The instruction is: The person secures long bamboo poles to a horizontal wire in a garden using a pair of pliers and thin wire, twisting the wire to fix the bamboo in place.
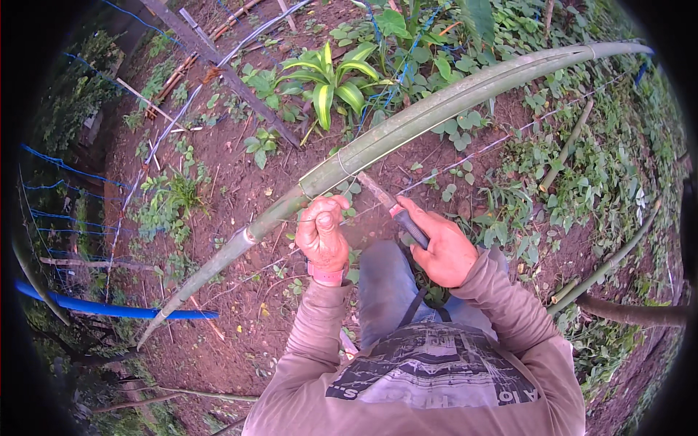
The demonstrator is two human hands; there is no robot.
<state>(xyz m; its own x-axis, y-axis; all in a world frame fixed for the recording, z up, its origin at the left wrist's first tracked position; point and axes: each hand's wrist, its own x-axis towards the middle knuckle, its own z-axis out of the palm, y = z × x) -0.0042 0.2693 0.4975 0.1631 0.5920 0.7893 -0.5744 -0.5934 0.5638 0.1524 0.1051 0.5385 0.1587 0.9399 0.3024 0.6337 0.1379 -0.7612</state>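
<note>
A long green bamboo pole (429,109) runs from the upper right down to the lower left, with a split along its thicker upper length. A thin loop of wire (342,163) goes around it near a joint. Just below the joint, my left hand (323,234) is closed, fingers curled and pressed together; what they hold, if anything, is hidden. In my right hand (442,245) is a knife with a dark handle and a brown-stained blade (378,192). The blade points up and left, its blunt end close to the wire loop and the pole's lower edge.
A striped leafy plant (331,86) grows beyond the pole. Thin line (494,145) stretches across the ground behind my right hand. Cut bamboo pieces (607,265) lie to the right among low leaves. A blue pipe (116,309) and blue strings are on the left.
</note>
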